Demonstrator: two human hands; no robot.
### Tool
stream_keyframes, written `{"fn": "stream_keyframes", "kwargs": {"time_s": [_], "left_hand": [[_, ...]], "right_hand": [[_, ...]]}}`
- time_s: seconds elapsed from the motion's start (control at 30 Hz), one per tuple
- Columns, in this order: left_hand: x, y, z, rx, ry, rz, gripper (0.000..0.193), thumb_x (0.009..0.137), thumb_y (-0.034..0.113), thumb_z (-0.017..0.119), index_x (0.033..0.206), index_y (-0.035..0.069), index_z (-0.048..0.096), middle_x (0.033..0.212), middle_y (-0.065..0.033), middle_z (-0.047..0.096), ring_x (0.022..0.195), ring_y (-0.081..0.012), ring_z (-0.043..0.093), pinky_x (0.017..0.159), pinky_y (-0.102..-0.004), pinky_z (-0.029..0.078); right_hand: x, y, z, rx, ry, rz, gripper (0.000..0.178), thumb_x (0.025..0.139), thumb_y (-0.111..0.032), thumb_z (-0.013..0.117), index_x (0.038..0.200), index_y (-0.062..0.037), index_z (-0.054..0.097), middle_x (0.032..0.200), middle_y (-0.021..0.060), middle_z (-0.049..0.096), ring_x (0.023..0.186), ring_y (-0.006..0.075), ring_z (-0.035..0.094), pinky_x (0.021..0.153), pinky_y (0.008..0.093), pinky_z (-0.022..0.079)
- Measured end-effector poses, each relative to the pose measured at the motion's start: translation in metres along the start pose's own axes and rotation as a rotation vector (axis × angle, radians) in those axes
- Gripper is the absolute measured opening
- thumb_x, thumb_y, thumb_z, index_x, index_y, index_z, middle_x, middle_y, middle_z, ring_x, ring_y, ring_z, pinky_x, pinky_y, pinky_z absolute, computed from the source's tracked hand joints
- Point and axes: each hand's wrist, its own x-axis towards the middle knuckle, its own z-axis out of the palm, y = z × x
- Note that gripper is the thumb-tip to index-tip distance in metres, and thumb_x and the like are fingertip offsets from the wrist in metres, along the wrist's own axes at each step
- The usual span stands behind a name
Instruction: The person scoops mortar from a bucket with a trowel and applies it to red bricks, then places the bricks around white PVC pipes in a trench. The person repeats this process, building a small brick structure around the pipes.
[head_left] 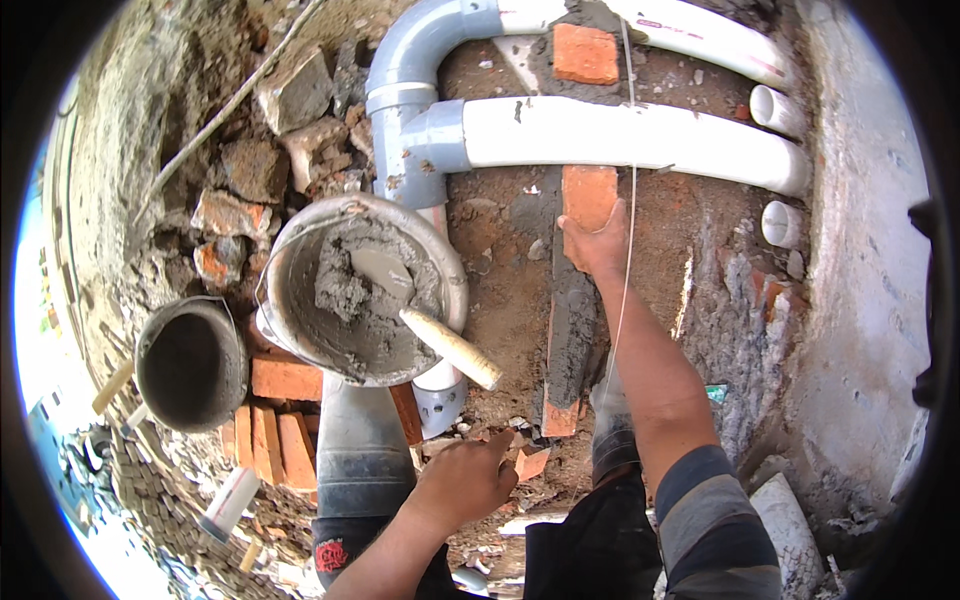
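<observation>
My right hand [598,240] grips an orange brick [590,192] on a mortar-covered row of bricks [572,330], close to a white pipe [590,133]. My left hand [462,484] hovers over the ground near my boot. Its index finger points out, the others are loosely bent, and no object shows in it. Between my left hand and the rubble stands a bucket [285,290] of wet grey mortar [350,285]. A trowel with a wooden handle [452,348] rests in it, blade partly sunk in the mortar. A thin string [628,270] runs past my right hand.
Grey elbow and tee fittings [408,150] join the white pipes, with another brick [586,54] beyond. A second dark bucket [192,365] stands left, beside stacked bricks [268,445]. Rubble stones [255,170] lie far left. Pipe stubs [780,224] protrude from the right-hand wall [865,250].
</observation>
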Motion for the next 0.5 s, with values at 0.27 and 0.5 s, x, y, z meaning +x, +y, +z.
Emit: {"fn": "stream_keyframes", "kwargs": {"time_s": [0.27,0.5], "left_hand": [[0.0003,-0.0006,0.0017,-0.061,-0.006,0.013,0.047,0.088,0.022,0.06,0.13,0.001,0.056,0.081,-0.0249,0.068,0.082,-0.0414,0.068,0.078,-0.052,0.054],[0.0033,0.0031,0.0042,-0.05,0.062,0.032,0.043,0.088,0.021,0.06,0.127,0.004,0.059,0.085,-0.025,0.068,0.084,-0.0413,0.068,0.078,-0.0508,0.054]], "right_hand": [[-0.0067,-0.0098,0.006,0.023,0.05,0.001,0.117,0.064,-0.041,0.092,0.148,0.0081,0.027,0.139,0.0307,0.044,0.13,0.0396,0.048,0.108,0.0452,0.044],[-0.0015,-0.0048,0.0102,-0.03,-0.003,0.004,0.118,0.071,-0.047,0.086,0.152,0.0037,0.016,0.141,0.0282,0.041,0.127,0.0436,0.049,0.103,0.0498,0.048]]}}
